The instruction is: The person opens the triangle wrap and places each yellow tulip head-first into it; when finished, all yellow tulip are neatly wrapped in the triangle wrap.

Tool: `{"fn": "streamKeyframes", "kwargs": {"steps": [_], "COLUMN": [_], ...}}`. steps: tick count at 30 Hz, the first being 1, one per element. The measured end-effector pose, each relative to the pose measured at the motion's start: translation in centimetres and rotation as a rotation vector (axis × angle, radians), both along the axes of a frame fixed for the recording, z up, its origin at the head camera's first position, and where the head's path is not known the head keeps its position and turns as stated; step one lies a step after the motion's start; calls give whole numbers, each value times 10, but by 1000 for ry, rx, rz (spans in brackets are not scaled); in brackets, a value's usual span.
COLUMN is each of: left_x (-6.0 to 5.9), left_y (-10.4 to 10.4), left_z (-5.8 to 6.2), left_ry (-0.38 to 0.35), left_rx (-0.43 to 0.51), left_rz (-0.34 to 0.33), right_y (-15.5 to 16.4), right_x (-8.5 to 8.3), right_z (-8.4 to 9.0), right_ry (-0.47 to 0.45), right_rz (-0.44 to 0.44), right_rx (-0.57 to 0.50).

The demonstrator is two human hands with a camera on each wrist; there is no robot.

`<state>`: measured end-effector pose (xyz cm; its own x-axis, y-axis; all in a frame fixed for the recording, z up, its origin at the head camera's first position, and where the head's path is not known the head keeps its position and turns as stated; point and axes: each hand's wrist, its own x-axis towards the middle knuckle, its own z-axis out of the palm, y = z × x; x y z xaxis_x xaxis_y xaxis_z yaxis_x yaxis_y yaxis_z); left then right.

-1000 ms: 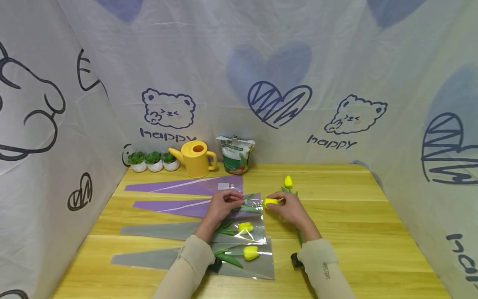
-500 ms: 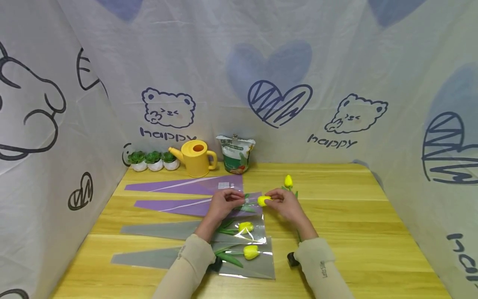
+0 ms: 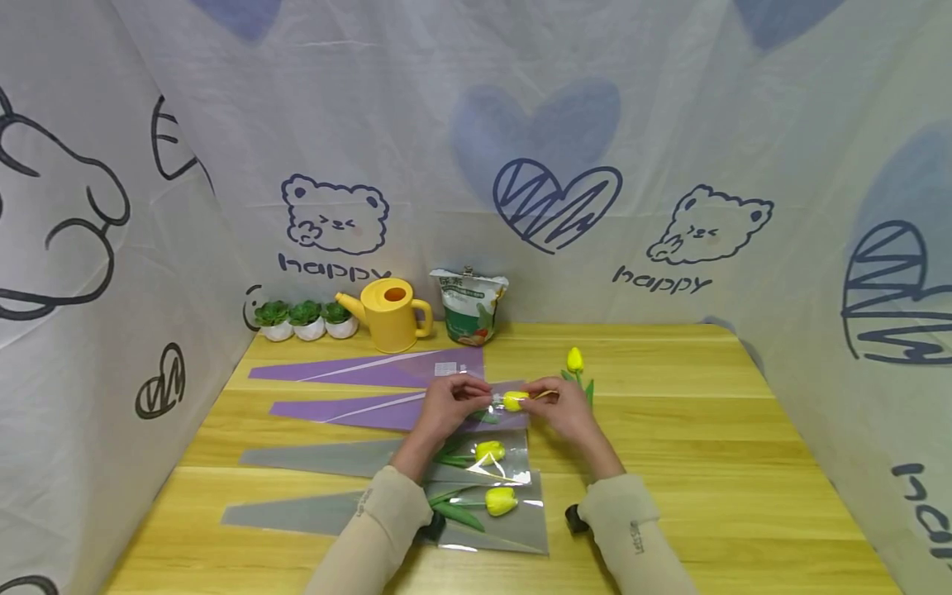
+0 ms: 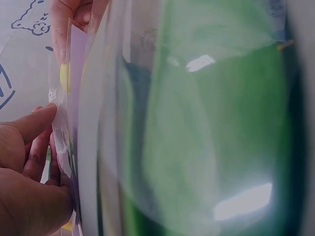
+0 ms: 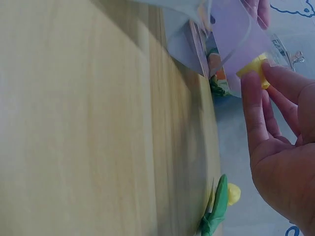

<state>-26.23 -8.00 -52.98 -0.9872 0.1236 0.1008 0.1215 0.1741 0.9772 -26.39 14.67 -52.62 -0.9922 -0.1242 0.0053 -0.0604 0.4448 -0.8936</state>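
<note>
My left hand (image 3: 452, 405) pinches the clear film at the wide end of a purple flower sleeve (image 3: 357, 407). Inside that opening lies a yellow tulip (image 3: 515, 402), its green leaves partly covered by film and hand. At its yellow head, my right hand (image 3: 567, 408) pinches the flower between thumb and fingers. The right wrist view shows the tulip head (image 5: 255, 68) in those fingertips, against the lilac film. In the left wrist view my left hand (image 4: 34, 172) holds the film edge, while a green and clear blur fills the right side.
Nearer me lie two grey sleeves (image 3: 297, 506), each with a tulip (image 3: 501, 502). Behind is another purple sleeve (image 3: 364, 369). A loose tulip (image 3: 575, 360) lies right of the hands. Potted succulents (image 3: 307, 321), a yellow watering can (image 3: 391, 318) and a bag (image 3: 472, 307) stand at the back.
The right hand has moved left, carrying the tulip head from outside the purple sleeve's edge to within its opening. The left hand stays nearly in place at the film.
</note>
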Motion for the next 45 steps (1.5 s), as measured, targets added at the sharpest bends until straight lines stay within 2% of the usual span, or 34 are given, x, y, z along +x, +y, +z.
{"fn": "streamKeyframes", "kwargs": {"steps": [8,13,17,24,33,41,45], "left_x": [3,2,3,4,1,1,1], "left_y": [2,6,9,10,5,1,0], "left_z": [1,0,1,2,-2,-8,-9], "left_ry": [9,8,13,9,16,15,0], "left_rx": [-1,1,3,-4,-9,13,-8], "left_rz": [-14,-22,-35,-29,-40,-21,-14], "right_y": [-2,-4,-7,-10,-8,-7,-4], "right_x": [1,3,4,4,5,8,9], "right_z": [-5,-8,-9,-10,-13,-15,-15], "right_ry": [-10,-57,-88,-101,-103,-120,-112], "right_rz": [57,90,82,45,62,93,90], "right_rx": [-57,-105,-119,-85,-126,-173,-179]}}
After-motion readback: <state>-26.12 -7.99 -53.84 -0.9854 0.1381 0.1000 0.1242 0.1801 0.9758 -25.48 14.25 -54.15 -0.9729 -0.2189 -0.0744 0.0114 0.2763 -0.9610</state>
